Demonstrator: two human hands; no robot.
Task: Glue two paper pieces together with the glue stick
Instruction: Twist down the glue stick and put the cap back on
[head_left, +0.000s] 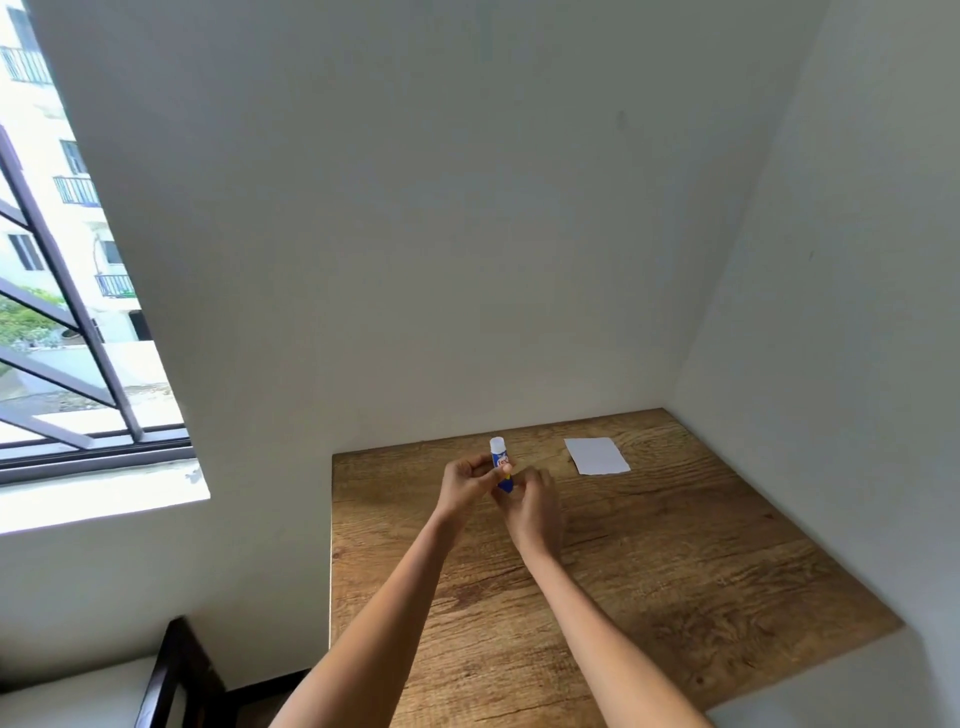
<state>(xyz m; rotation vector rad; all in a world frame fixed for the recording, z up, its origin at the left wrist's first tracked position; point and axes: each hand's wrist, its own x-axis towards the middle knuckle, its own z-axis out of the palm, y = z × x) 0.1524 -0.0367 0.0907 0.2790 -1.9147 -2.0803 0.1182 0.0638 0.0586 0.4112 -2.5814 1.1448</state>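
Over the middle of the wooden surface (675, 597), both hands meet around one item.

Item 1, glue stick (501, 464): blue body, white cap at the top. Long axis near upright, cap end toward 12 o'clock, base toward 6. I see the cap on; whether it has been loosened I cannot tell.

Item 2, left hand (464, 486): at 9 o'clock of the stick, grip closed on the body, thumb across the label.

Item 3, right hand (530, 501): at 4 o'clock of the stick, fingers curled at its lower end. Touching, I judge, though how firmly it holds I cannot tell.

Item 4, paper (597, 455): white rectangle, flat on the surface, at 2 o'clock from the hands and well apart from them. Only one sheet outline shows; a second piece may lie under it, but I cannot make that out.

Judgement: gluing not yet begun; uncapping is the step in hand. The cap stands above both grips, so one hand must shift up along the axis. The paper lies on the right hand's side, nearer to it.
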